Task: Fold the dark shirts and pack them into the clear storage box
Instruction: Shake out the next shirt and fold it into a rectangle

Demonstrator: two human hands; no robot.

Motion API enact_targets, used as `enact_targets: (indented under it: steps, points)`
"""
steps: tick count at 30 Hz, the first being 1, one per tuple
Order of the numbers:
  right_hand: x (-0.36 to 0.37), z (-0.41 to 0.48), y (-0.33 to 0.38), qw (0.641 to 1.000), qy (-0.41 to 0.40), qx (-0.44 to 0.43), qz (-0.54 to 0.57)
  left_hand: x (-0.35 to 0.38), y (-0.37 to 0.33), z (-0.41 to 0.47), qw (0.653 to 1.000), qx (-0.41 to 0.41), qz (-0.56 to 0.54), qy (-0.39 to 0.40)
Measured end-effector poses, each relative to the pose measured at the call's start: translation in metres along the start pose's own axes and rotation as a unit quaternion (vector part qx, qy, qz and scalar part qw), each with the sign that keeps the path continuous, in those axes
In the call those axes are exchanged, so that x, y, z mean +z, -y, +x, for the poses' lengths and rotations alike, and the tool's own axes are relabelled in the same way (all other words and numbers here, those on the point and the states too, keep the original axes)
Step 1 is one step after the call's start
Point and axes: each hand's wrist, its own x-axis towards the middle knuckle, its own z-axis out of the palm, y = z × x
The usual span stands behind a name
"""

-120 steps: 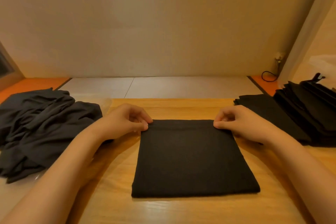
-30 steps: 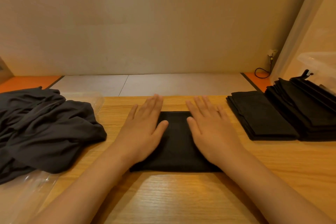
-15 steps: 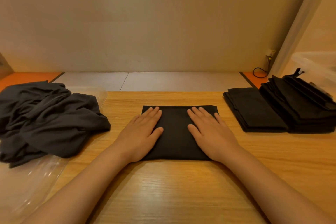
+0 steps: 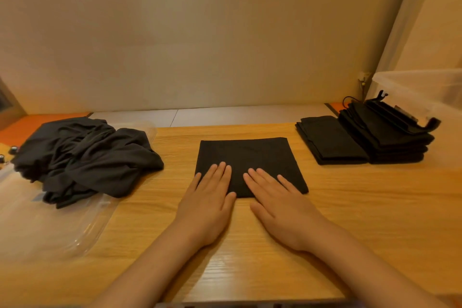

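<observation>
Nearest to you, both hands lie flat, palms down, on the table. Your left hand and right hand have the fingers straight and close together and hold nothing. Only the fingertips rest on the near edge of the folded shirt; the palms are on bare wood.

What can go wrong from here, in my judgement:
- If you lift the shirt by this near edge only, the layers may fall open, b/c nothing pins the far side.
- If you drag it to the right, the wood may catch the bottom layer and wrinkle it.
- The way to the box goes over the stacks, so a low pass w/ the forearm could push them out of line.

The shirt is a flat black rectangle in the middle of the table, w/ straight edges, quite sharp corners and no visible creases. It looks thin and soft, so it will probably sag when lifted.

Further back on the left, a heap of unfolded shirts lies on a clear plastic sheet. On the right are a low stack and, just beside it, a tall stack of folded ones. Behind them stands the clear storage box. It is cut by the frame edge, so I cannot tell what is inside.
</observation>
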Motion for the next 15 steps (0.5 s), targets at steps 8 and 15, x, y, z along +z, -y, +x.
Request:
enact_targets:
  steps: [8,15]
  points:
    - [-0.009,-0.04,-0.011,0.997,-0.02,0.077,-0.006,-0.016,0.021,-0.011,0.999,0.031,0.003,0.043]
    - [-0.01,-0.092,0.072,0.995,-0.099,0.0,-0.02,-0.039,0.03,-0.007,0.998,0.014,0.066,-0.007]
